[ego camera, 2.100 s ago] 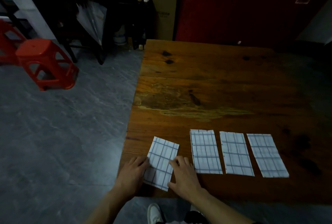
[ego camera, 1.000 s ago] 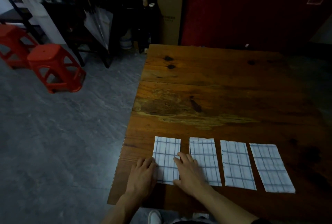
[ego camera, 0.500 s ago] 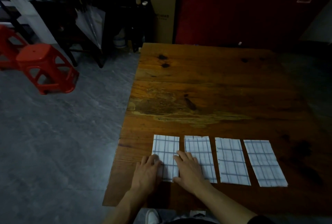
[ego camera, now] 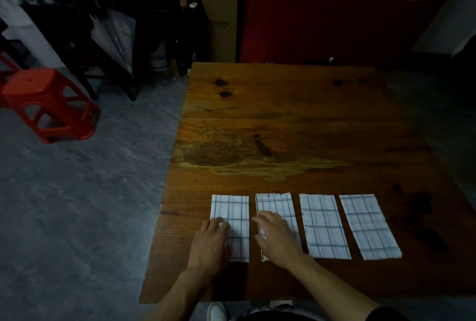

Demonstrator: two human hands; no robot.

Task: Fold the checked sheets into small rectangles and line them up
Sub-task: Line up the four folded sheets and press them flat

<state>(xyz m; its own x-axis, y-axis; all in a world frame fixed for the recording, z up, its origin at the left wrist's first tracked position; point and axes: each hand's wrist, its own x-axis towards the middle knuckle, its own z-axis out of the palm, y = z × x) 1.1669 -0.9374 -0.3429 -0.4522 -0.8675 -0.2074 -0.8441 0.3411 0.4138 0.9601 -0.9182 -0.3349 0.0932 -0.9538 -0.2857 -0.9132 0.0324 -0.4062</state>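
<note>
Checked sheets, four folded rectangles, lie side by side in a row near the front edge of the wooden table [ego camera: 296, 119] (the largest thing in view). Left hand [ego camera: 211, 241] rests flat, fingers relaxed, on the leftmost sheet [ego camera: 238, 215]. Right hand [ego camera: 277, 237] lies flat with fingers spread on the second sheet [ego camera: 278, 203]. Third sheet [ego camera: 323, 225] and fourth sheet [ego camera: 368, 225] lie untouched.
</note>
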